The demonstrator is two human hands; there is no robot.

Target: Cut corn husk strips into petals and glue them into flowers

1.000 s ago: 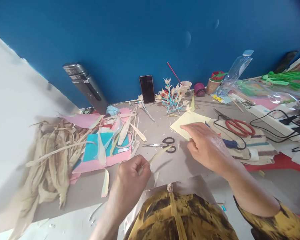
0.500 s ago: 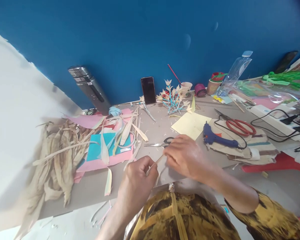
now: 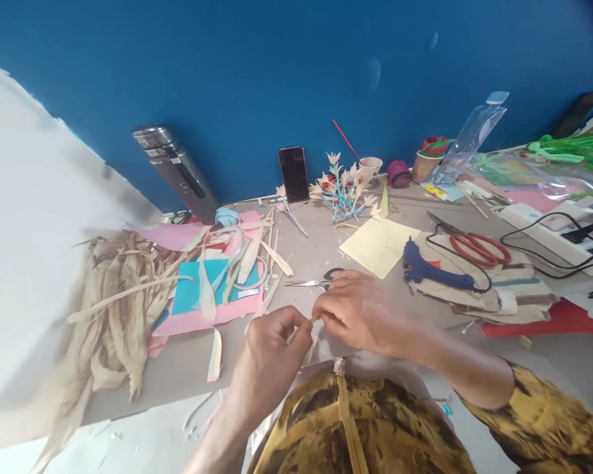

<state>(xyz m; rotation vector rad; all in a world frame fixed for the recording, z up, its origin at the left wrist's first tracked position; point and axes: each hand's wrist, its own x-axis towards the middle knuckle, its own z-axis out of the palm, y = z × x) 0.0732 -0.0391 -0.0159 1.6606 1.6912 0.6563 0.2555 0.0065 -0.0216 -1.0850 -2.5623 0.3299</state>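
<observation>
Over the table's front edge, my left hand (image 3: 277,342) is closed in a pinch on a thin pale strip (image 3: 313,343), which looks like dried husk. My right hand (image 3: 358,309) pinches the same piece, its fingertips almost touching the left ones. Most of the strip is hidden by the fingers. Just beyond my right hand lie small scissors (image 3: 304,284) with black handles, partly covered by that hand. Cut husk pieces (image 3: 250,260) are scattered on pink and blue paper (image 3: 188,289) to the left. A yellow paper square (image 3: 375,247) lies past my right hand.
Dried husks (image 3: 118,322) hang over the table edge at left. At the back stand a flask (image 3: 178,171), a phone (image 3: 293,174), husk flowers (image 3: 343,194) and a paper cup (image 3: 370,171). On the right are a glue gun (image 3: 435,271), red-handled scissors (image 3: 479,249) and a power strip (image 3: 548,237).
My right hand has come left and closer to my left hand, so less of the strip shows between them. The left hand has barely moved. The view has shifted slightly.
</observation>
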